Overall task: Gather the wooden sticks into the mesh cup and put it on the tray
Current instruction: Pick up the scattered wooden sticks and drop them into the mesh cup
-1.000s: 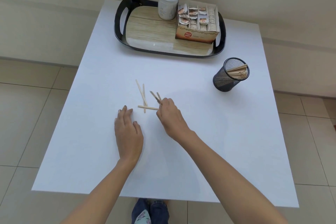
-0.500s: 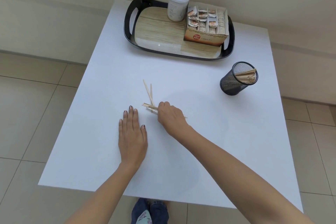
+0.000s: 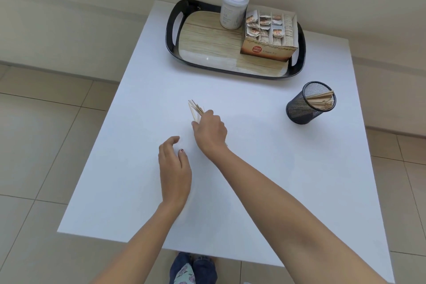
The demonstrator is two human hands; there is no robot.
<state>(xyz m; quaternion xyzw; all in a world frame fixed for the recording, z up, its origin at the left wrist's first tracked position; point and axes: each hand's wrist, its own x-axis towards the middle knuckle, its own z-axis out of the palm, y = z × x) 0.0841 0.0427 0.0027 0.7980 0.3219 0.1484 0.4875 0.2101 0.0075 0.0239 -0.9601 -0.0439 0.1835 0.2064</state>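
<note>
Wooden sticks (image 3: 196, 109) fan from the gripping right hand (image 3: 211, 131), lower ends hidden; left hand (image 3: 175, 168) loosely curled.

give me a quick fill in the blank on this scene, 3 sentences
The right hand grips a bundle of wooden sticks; the left hand holds ____.
The mesh cup already contains more ____.
The tray, bearing a tea box and a jar, has a ____ rim.
Missing: nothing; sticks; black.

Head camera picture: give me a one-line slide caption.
Right hand grips a bundle of wooden sticks over the table, mesh cup standing near the tray.
</note>
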